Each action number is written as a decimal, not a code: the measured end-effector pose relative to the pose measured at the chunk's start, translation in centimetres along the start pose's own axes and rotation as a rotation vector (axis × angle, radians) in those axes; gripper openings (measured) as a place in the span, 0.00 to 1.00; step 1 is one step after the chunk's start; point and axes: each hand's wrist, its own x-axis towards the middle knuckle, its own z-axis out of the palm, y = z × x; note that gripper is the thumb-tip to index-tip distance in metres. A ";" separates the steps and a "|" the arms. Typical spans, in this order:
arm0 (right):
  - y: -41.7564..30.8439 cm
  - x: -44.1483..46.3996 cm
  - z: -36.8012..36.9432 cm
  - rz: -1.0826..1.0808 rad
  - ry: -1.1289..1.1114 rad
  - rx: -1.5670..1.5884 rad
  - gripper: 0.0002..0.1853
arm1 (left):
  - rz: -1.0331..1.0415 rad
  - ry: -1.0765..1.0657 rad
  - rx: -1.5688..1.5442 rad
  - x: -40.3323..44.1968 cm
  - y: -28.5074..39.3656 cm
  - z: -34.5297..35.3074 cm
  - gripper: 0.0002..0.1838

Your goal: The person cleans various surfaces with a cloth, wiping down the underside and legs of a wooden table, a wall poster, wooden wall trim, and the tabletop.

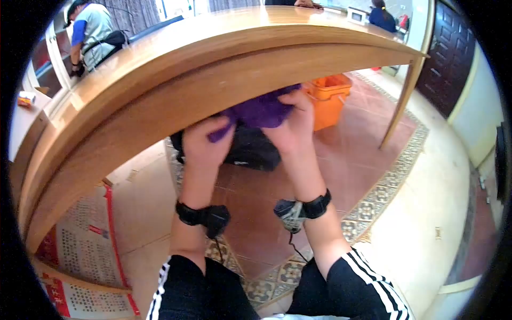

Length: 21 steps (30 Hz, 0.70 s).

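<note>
Evidently, handling the purple cloth (261, 111) is the step in hand: it spans between the left hand (207, 143) and right hand (294, 128), both gripping it. The next move, I'd judge, calls for steady holding on both sides. I count one cloth, one black bag (253, 149) behind the hands, one orange bucket (328, 111) beyond the right.

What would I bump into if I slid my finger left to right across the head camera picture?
Red-edged printed sheet, left hand, purple cloth, right hand, orange bucket, table leg, dark door.
</note>
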 end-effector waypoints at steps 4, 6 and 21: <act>1.8 -1.3 1.2 0.105 0.261 -0.234 0.31 | -0.126 0.198 -0.310 1.2 -1.7 -1.6 0.19; 1.1 -2.0 1.0 0.090 0.288 -0.253 0.31 | -0.442 0.169 -1.529 1.8 0.2 -3.0 0.29; 2.7 -3.5 0.3 0.002 0.340 -0.296 0.29 | -0.051 -0.119 -0.950 1.9 -2.2 -1.1 0.21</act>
